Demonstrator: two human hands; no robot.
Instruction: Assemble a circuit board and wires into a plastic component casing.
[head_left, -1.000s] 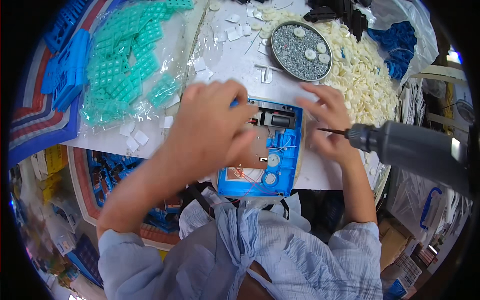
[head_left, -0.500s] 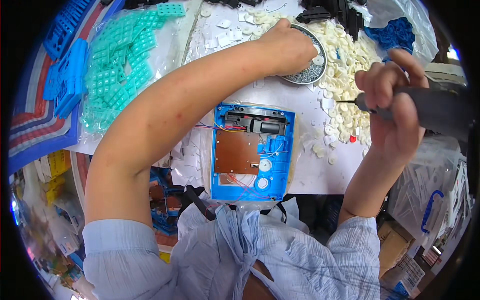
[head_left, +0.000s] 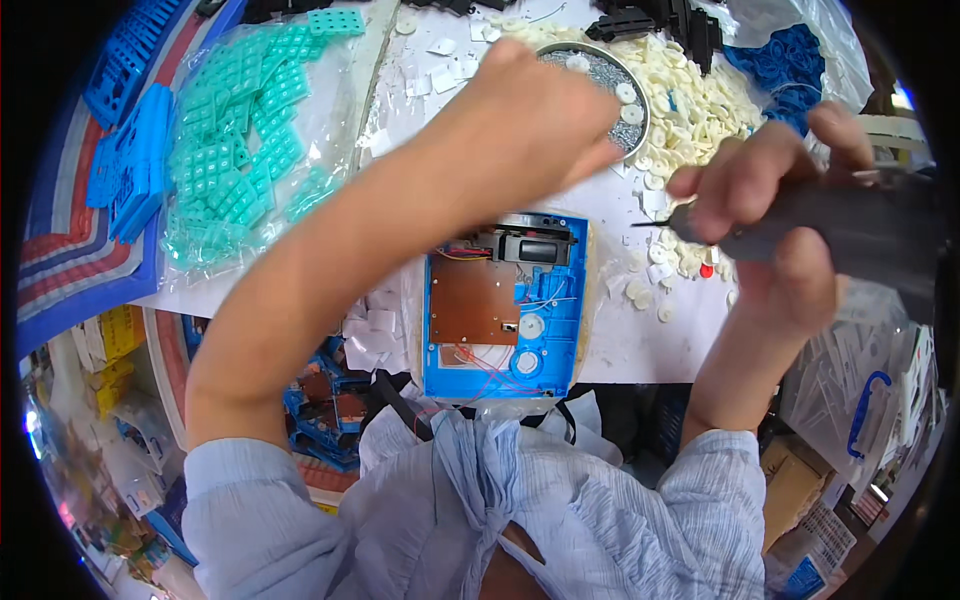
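My right hand [head_left: 775, 195] is closed around a dark grey electric screwdriver [head_left: 865, 235], its thin bit pointing left. Slightly blurred, my left hand [head_left: 540, 115] hangs over the near left side of a round dish [head_left: 646, 110] of small silvery screws. Its fingers are drawn together, and whatever they pinch is hidden. In front of me lies an open blue plastic housing [head_left: 557, 370]. Inside it are a brown circuit board [head_left: 475, 300], a black module [head_left: 540, 250] along the far end, white discs and thin wires. My left wrist covers the housing's far left corner.
Cream plastic discs [head_left: 690, 115] are heaped beyond the dish. Turquoise button sheets [head_left: 235, 120] lie on clear plastic at the left, beside stacked blue parts [head_left: 140, 165]. Black parts [head_left: 690, 35] and a dark blue bundle [head_left: 785, 75] sit at the far right.
My left hand has left the dish's middle, shifting toward me and left, uncovering screws and white discs. My right hand has brought the screwdriver slightly left and nearer, its bit closer to the housing.
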